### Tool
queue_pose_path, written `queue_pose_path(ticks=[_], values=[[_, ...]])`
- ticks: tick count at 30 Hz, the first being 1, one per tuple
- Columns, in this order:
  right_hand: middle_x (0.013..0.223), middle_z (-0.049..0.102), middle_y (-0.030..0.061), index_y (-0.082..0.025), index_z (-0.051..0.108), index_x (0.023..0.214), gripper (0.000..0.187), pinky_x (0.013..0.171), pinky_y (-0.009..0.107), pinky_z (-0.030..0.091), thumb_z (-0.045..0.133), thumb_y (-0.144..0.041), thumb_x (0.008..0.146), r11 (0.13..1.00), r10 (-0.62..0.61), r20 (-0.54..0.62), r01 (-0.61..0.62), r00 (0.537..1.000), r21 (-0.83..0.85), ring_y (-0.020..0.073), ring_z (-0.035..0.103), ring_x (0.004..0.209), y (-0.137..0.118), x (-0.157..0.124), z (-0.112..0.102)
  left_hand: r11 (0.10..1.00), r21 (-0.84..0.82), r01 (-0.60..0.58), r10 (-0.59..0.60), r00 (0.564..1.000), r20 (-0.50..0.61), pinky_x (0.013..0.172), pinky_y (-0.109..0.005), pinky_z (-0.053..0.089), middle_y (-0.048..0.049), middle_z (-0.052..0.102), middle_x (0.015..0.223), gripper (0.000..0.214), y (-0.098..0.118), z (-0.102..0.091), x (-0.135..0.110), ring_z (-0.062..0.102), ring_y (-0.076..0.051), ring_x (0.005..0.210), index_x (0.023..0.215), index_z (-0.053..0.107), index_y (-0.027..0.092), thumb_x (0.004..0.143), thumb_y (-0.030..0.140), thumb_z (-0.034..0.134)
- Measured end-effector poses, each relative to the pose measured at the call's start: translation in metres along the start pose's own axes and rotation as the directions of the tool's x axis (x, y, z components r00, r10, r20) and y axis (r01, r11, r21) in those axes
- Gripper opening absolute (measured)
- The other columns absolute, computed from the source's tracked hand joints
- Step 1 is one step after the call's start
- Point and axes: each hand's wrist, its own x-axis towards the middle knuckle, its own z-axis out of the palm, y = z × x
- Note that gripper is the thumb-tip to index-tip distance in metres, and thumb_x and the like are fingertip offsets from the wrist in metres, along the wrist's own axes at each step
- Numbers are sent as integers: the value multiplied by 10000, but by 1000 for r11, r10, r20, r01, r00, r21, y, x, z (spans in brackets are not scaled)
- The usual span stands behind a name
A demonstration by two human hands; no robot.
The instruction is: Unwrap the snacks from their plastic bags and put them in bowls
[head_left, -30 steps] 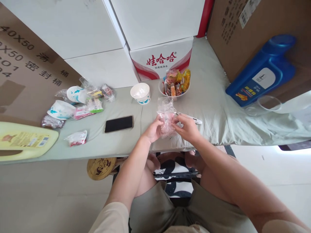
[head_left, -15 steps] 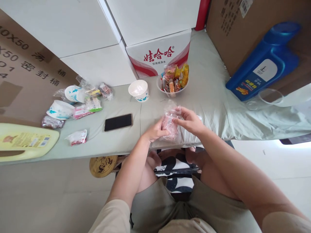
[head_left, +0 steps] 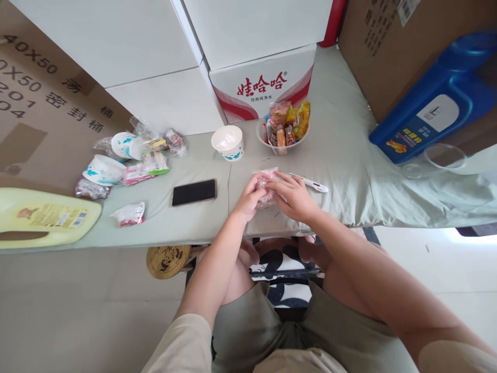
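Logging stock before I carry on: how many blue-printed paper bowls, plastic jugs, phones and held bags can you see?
Blue-printed paper bowls: 3
Plastic jugs, yellow and blue: 2
Phone: 1
Clear bag, between left hand and right hand: 1
Total: 7

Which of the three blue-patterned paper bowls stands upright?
The paper bowl just left of the snack bowl, mouth up. The far-left bowl and the bowl behind it lie tipped among snack packets.

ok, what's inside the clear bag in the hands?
Something pinkish-red shows through the clear bag, bunched between the left hand and right hand. Both hands cover most of it; what it is cannot be told.
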Motion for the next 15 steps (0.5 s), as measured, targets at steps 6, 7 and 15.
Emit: queue_pose_path(ticks=[6,7,15], values=[[1177,713,159,-196,667,1199,339,951,531,457,522,-247,897,931,287,-193,-320,938,-175,359,616,1114,26,-3,-23,1000,-24,-16,11,981,-195,507,-194,341,63,498,729,352,9,-6,2,433,-72,561,960,563,273,636,147,618],[1203,699,179,-181,667,1213,359,939,550,459,557,-261,880,892,357,-181,-392,916,-225,384,603,1124,31,-4,-27,999,-22,-31,26,978,-208,505,-193,341,60,495,738,329,10,-7,3,430,-71,566,935,562,266,633,151,625],[996,737,140,-210,716,983,208,747,417,493,541,-285,900,789,580,-68,-581,812,-201,308,678,899,33,-6,-40,965,181,-188,225,952,-209,494,-214,250,42,462,730,127,-3,-19,12,353,-74,552,762,547,216,668,153,607]])
